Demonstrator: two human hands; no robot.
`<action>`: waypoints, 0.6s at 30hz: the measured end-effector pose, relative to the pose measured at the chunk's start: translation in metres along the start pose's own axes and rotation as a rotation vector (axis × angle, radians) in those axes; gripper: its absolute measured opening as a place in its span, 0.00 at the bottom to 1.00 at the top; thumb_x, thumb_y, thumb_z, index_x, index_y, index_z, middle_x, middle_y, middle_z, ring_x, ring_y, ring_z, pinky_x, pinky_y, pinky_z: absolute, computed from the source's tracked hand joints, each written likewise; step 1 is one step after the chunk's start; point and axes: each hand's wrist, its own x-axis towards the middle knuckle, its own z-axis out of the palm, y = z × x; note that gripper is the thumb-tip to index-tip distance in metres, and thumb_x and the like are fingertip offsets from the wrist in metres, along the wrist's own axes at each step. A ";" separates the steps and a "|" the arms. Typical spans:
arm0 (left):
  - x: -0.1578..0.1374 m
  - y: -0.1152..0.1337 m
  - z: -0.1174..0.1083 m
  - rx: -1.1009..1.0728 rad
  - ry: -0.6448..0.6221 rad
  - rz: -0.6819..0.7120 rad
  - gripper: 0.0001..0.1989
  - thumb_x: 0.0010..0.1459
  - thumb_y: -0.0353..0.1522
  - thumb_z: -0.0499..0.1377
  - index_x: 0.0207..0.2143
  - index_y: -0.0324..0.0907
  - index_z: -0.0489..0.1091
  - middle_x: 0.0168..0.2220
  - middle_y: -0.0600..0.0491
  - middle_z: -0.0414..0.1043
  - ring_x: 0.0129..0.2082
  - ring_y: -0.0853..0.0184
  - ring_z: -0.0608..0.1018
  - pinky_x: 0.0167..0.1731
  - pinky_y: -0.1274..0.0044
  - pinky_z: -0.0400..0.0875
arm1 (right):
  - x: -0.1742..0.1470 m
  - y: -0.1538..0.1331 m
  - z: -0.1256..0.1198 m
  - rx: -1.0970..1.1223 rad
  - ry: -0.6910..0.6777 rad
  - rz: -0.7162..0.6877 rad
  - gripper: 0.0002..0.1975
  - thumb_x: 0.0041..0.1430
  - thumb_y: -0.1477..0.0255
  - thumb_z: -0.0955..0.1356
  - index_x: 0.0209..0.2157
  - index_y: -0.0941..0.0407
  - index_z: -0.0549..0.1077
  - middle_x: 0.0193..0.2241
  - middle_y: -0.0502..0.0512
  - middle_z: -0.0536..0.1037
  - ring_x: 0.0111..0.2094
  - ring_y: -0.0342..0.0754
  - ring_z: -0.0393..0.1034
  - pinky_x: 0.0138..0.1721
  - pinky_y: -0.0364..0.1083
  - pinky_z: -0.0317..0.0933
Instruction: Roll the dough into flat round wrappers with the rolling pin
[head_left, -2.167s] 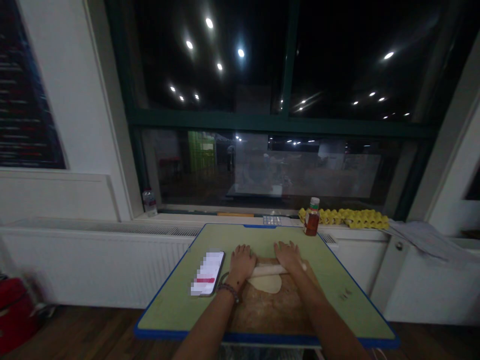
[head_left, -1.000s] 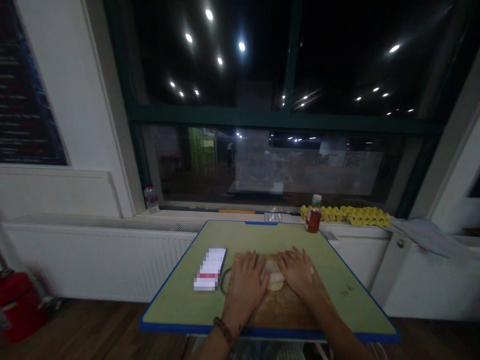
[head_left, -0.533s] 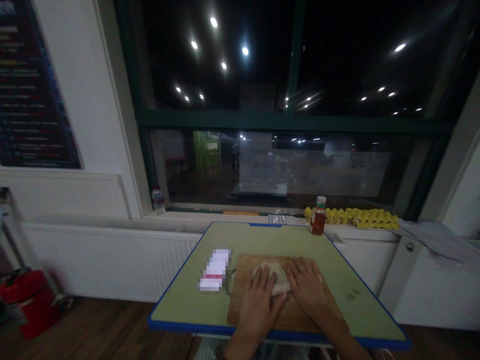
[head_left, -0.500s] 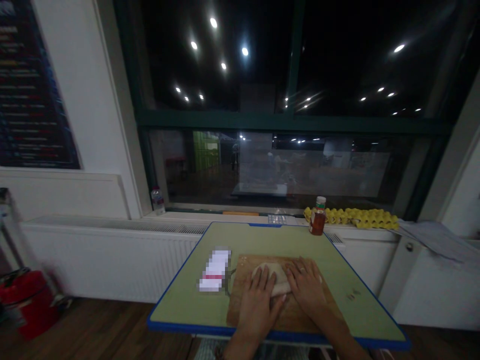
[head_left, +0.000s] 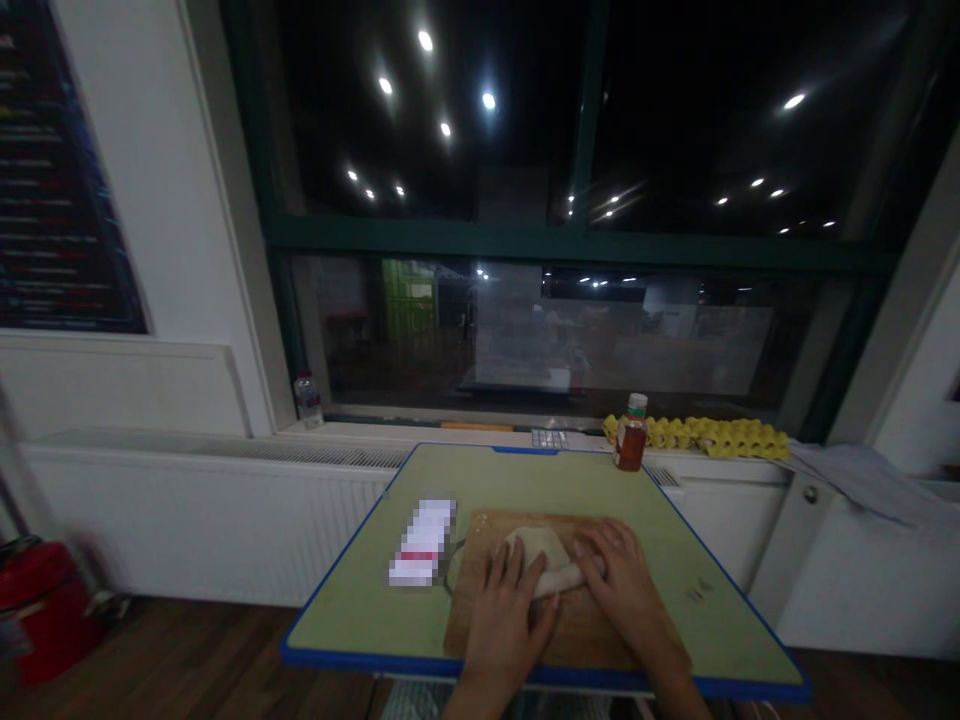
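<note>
A pale lump of dough [head_left: 546, 560] lies on a wooden board [head_left: 577, 635], one edge raised toward me. My left hand [head_left: 506, 610] rests on the dough's left side, fingers spread over it and thumb out along the near edge. At the right end, my right hand [head_left: 619, 575] has its fingers bent around the dough, and its fingertips are partly hidden. Both hands touch the dough.
The board sits on a light green table [head_left: 360, 590] with a blue rim. A phone-like blurred rectangle [head_left: 424, 540] lies left of the board. At the far right stands a bottle of reddish liquid [head_left: 631, 440]. Yellow egg trays [head_left: 705, 436] rest on the windowsill.
The right hand's fingers have gone from lying across the dough to bending at its right end. The dough's near edge now shows as a raised fold. The view has shifted slightly.
</note>
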 end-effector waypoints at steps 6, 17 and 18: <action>0.015 -0.006 -0.011 0.019 -0.068 -0.085 0.28 0.56 0.50 0.58 0.56 0.51 0.68 0.59 0.47 0.66 0.60 0.48 0.64 0.60 0.53 0.52 | -0.003 -0.007 0.003 0.039 -0.114 -0.206 0.20 0.55 0.65 0.71 0.50 0.50 0.72 0.48 0.52 0.75 0.53 0.52 0.65 0.59 0.57 0.52; 0.013 -0.023 -0.002 -0.216 0.049 -0.239 0.35 0.55 0.40 0.61 0.62 0.41 0.56 0.63 0.45 0.59 0.65 0.54 0.56 0.61 0.62 0.56 | -0.006 -0.006 0.005 -0.172 -0.192 -0.012 0.12 0.56 0.67 0.71 0.44 0.51 0.76 0.44 0.54 0.78 0.48 0.55 0.70 0.52 0.52 0.59; 0.013 -0.025 0.000 -0.247 0.068 -0.256 0.38 0.56 0.41 0.60 0.64 0.40 0.51 0.65 0.44 0.55 0.66 0.55 0.55 0.62 0.63 0.55 | -0.007 -0.006 0.005 -0.193 -0.209 -0.001 0.12 0.58 0.67 0.70 0.44 0.52 0.76 0.45 0.55 0.78 0.47 0.54 0.71 0.50 0.50 0.60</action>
